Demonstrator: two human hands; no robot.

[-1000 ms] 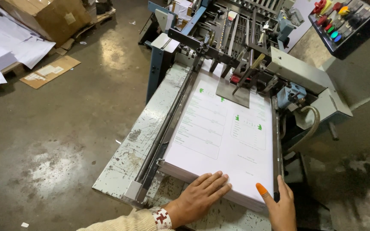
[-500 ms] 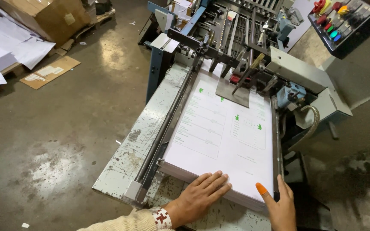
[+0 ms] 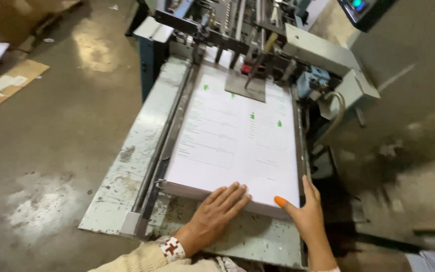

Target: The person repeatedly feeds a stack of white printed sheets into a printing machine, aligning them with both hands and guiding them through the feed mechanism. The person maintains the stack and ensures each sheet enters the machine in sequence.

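While left hand [image 3: 212, 216] presses white paper stack [image 3: 237, 141], right hand [image 3: 305, 214] beside

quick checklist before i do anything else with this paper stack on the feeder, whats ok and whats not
1. Left hand flat on the near edge of the paper stack: ok.
2. Right hand at the stack's near right corner, thumb on top: ok.
3. Stack squared, near edge even: ok as far as seen; the far edge is hidden.
4. Metal plate resting on the far end of the top sheet: ok.
5. Both hands away from the machine's rods and rollers: ok.
6. Machine stopped or running: cannot tell.
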